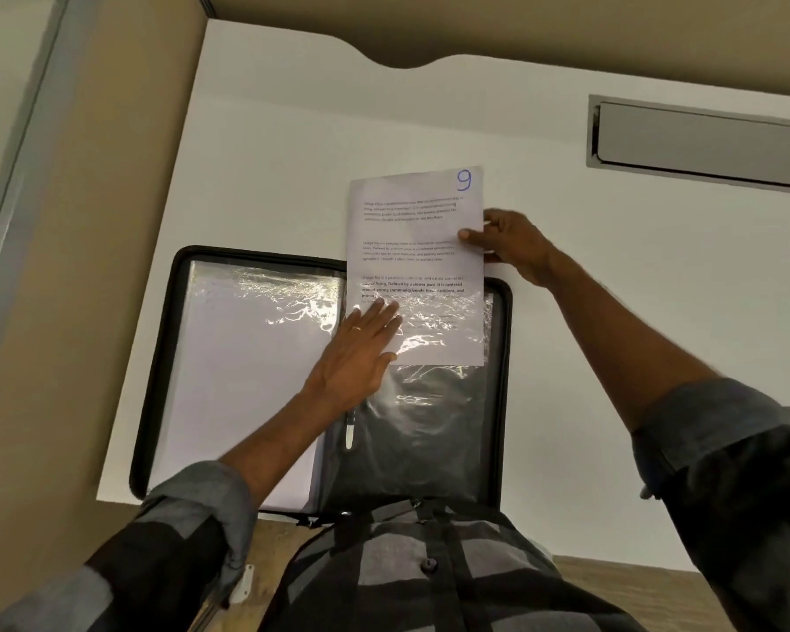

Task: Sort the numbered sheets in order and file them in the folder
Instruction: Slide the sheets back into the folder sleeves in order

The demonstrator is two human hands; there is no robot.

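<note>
A black folder (156,371) lies open on the white desk (612,358), with clear plastic sleeves on both sides. A printed sheet marked 9 (413,234) in blue sits partly inside the right-hand sleeve (429,403), its upper half sticking out over the folder's far edge. My right hand (509,244) pinches the sheet's right edge between thumb and fingers. My left hand (361,348) lies flat with straight fingers on the sleeve, at the sheet's lower left. The left-hand sleeve (247,358) holds white paper.
A grey cable-tray lid (703,139) is set into the desk at the far right. Beige partition walls (87,266) border the desk on the left and at the back. A pen (349,431) sits along the folder's spine.
</note>
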